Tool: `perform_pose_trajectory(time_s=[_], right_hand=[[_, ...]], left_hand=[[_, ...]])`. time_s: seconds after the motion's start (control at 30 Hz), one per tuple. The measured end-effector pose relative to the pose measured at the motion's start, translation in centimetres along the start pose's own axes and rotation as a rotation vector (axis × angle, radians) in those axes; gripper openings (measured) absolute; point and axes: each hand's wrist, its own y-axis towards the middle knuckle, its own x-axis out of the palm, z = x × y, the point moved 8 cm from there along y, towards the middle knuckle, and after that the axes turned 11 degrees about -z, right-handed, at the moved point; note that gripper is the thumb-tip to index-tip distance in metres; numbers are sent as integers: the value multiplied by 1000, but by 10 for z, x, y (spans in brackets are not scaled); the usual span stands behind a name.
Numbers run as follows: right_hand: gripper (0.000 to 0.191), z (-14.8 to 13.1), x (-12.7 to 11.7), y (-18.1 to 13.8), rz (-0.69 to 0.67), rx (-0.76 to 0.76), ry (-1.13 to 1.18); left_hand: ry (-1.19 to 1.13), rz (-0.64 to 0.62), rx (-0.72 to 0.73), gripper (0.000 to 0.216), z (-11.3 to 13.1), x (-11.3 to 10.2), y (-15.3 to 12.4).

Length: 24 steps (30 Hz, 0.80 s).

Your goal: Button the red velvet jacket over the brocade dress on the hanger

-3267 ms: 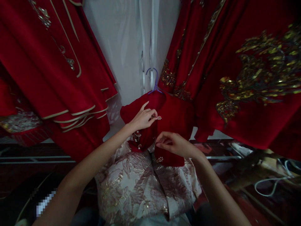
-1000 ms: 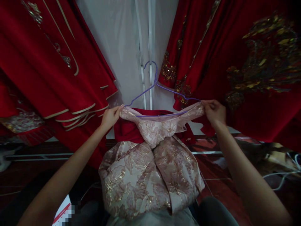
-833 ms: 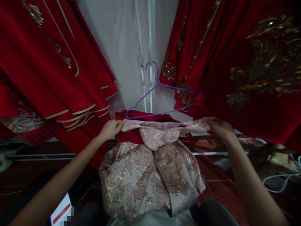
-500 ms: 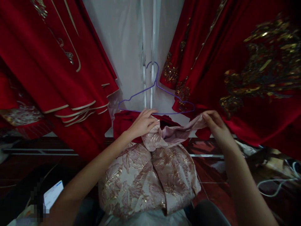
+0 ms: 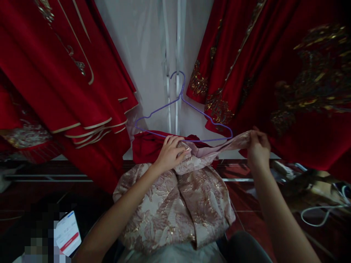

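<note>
Brocade bodice [image 5: 201, 163] drawn out between 2 hands, apparently to keep its strip [image 5: 234, 142] taut. Right hand [image 5: 258, 146], at bodice's 2 o'clock: fingers clamped on strip's end. Left hand [image 5: 170, 155], at 10 o'clock: fingers bent over gathered cloth, thumb near (whether pinched firm, cannot tell). Purple hanger [image 5: 181, 94] at 12 o'clock; brocade bundle [image 5: 161, 208] at 6 o'clock, likely piled close for support.

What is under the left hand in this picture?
Pale patterned cloth runs under the left hand, and red cloth shows behind it. The part directly beneath the hand is covered and cannot be seen.
</note>
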Motion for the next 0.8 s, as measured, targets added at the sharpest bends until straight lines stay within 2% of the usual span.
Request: perform_pose_trajectory(time_s=[0.07, 0.13, 0.4, 0.53, 0.67, 0.8], right_hand=[[21, 1, -2, -1, 59, 31, 79], [21, -1, 2, -3, 64, 48, 140], [20, -25, 28, -12, -95, 33, 199], [25, -61, 48, -9, -190, -127, -12], [28, -100, 91, -5, -332, -328, -356], [26, -106, 128, -2, -423, -394, -513]], left_hand=[[4, -41, 22, 27, 2, -1, 1], [5, -71, 34, 28, 2, 0, 1], [4, -157, 72, 29, 5, -2, 0], [10, -173, 70, 29, 7, -1, 4], [-18, -169, 68, 27, 13, 1, 7], [-85, -150, 67, 25, 10, -9, 4]])
